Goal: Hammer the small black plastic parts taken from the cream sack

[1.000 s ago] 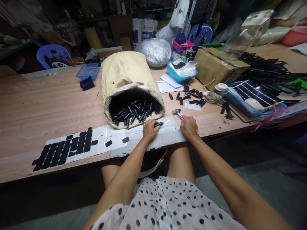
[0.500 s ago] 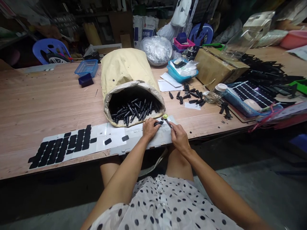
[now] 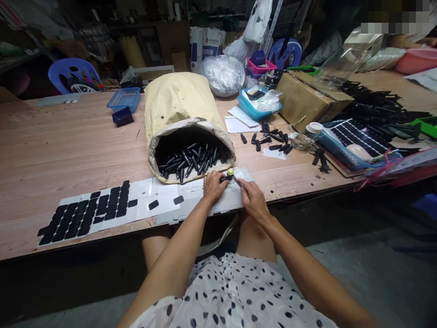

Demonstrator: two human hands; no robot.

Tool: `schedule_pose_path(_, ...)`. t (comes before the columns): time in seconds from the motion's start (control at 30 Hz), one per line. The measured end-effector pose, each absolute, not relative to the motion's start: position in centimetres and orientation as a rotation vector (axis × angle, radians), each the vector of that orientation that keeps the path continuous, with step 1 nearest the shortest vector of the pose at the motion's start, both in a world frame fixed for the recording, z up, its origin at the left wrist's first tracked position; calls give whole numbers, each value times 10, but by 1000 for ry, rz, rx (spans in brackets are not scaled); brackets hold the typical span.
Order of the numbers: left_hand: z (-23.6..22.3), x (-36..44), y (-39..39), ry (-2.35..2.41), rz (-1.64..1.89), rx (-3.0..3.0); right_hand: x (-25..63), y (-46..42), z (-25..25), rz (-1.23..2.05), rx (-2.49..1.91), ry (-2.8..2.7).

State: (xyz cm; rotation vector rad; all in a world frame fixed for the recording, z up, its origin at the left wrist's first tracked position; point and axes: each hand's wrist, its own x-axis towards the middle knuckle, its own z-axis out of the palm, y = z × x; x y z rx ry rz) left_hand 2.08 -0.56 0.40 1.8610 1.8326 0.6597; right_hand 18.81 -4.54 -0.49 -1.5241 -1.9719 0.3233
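My left hand [image 3: 213, 186] pinches a black tapered plastic part [image 3: 223, 179] against the white board [image 3: 225, 200] at the table's front edge. My right hand [image 3: 253, 197] is closed round the handle of a small hammer [image 3: 231, 172] with a yellow face. The hammer's head is at the right end of the black part; whether they touch I cannot tell. Just beyond my hands lies a cream sack [image 3: 180, 98], its mouth facing me. Many similar black parts [image 3: 194, 159] are heaped inside it.
A sheet with black rounded stickers [image 3: 78, 214] lies on the left. Loose black parts [image 3: 269, 136], a cardboard box [image 3: 310, 98] and a blue basket [image 3: 355, 146] stand on the right. Behind the sack are a small blue basket [image 3: 126, 98] and a teal basin [image 3: 259, 107].
The hammer's head has moved left and slightly down, onto or close to the black part. My right hand has shifted a little left with it. My left hand stays nearly in place.
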Motion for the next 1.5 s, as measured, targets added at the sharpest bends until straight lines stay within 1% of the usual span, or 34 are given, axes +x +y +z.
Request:
schedule_pose_path(0.1, 5, 20, -6, 1843, 676, 1865, 201, -25, 2, 188, -1716, -1898)
schedule_pose_path(0.27, 5, 18, -8, 1853, 668, 1881, 214, 8, 12, 74, -2077, -1905)
schedule_pose_path(0.43, 4, 16, -5, 1843, 656, 1889, 205, 14, 7, -84, -2193, -1902)
schedule_pose_path(0.53, 8, 14, -7, 1801, 702, 1879, 202, 13, 5, -115, -2195, -1918)
schedule_pose_path(0.6, 11, 11, -21, 1703, 782, 1896, 203, 14, 3, -124, -2191, -1928)
schedule_pose_path(0.7, 4, 5, -71, 1371, 880, 1975, 206, 15, -3, -175, -2177, -1909)
schedule_pose_path(0.8, -21, -4, -134, 1079, 790, 1981, 209, 16, -11, -232, -2134, -1887)
schedule_pose_path(0.87, -44, -10, -163, 1181, 684, 1823, 211, 17, -16, -248, -2112, -1880)
schedule_pose_path(0.93, -67, -16, -174, 1458, 535, 1549, 212, 18, -19, -252, -2104, -1875)
schedule_pose_path(1.0, -84, -21, -168, 1717, 353, 1287, 214, 19, -20, -255, -2096, -1874)
schedule_pose_path(1.1, -94, -25, -150, 1854, 151, 1175, 215, 19, -18, -255, -2079, -1882)
schedule_pose_path(1.2, -87, -26, -144, 1861, 59, 1173, 216, 18, -15, -245, -2082, -1882)
schedule_pose_path(1.27, -73, -27, -147, 1796, 21, 1211, 216, 18, -15, -246, -2085, -1876)
schedule_pose_path(1.43, -6, -34, -137, 1132, 71, 1457, 215, 17, -16, -239, -2087, -1872)
schedule_pose_path(1.5, 22, -41, -113, 1079, 202, 1460, 213, 17, -15, -230, -2096, -1877)
